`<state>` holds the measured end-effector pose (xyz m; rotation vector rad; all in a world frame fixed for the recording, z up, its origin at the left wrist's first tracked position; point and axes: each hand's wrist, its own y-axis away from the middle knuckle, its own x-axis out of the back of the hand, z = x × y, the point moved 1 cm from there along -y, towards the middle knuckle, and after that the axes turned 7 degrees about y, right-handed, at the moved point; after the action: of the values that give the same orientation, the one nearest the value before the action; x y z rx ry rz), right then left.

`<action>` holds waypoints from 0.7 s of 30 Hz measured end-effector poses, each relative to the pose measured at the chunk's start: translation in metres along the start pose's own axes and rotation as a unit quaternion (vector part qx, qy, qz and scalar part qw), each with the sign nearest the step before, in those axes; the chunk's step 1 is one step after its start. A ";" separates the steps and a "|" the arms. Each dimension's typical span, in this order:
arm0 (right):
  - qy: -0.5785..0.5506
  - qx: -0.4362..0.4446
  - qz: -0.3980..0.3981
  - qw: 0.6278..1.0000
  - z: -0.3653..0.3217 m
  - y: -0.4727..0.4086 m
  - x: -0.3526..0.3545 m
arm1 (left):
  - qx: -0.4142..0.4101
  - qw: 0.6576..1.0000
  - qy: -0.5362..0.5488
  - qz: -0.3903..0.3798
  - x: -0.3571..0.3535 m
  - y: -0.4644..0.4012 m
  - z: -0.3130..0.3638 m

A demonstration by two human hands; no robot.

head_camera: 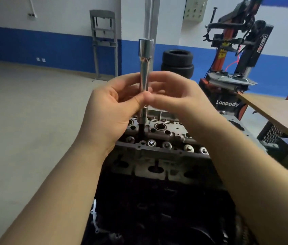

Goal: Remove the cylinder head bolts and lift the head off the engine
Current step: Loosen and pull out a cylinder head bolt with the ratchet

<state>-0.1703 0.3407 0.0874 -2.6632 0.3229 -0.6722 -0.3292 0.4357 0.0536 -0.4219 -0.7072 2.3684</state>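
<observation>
Stacked tyres [177, 61], tyre changer [235, 55] (red) behind cylinder head [159, 137].

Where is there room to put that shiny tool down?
The bare wooden tabletop right of the engine, beside the tyre machine, looks free. The cylinder head is crowded with bolts and holes, and both hands hold the socket extension there.

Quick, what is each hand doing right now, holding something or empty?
Left hand: fingers and thumb pinch the upright socket extension that stands in the cylinder head.
Right hand: fingers curled round the same tool, thumb on it.
</observation>
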 end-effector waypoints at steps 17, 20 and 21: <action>-0.137 0.049 -0.099 0.984 0.021 -0.041 0.001 | 0.079 0.996 -0.032 -0.015 0.004 0.016 -0.015; -0.121 0.057 -0.048 0.990 0.022 -0.039 -0.002 | 0.092 0.995 -0.006 -0.035 0.006 0.013 -0.018; -0.115 0.057 -0.042 0.991 0.022 -0.040 -0.003 | 0.094 0.995 -0.005 -0.035 0.007 0.012 -0.020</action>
<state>-0.1570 0.3840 0.0846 -2.6227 0.1052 -0.3878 -0.3312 0.4397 0.0300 -0.2996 -0.4903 2.3469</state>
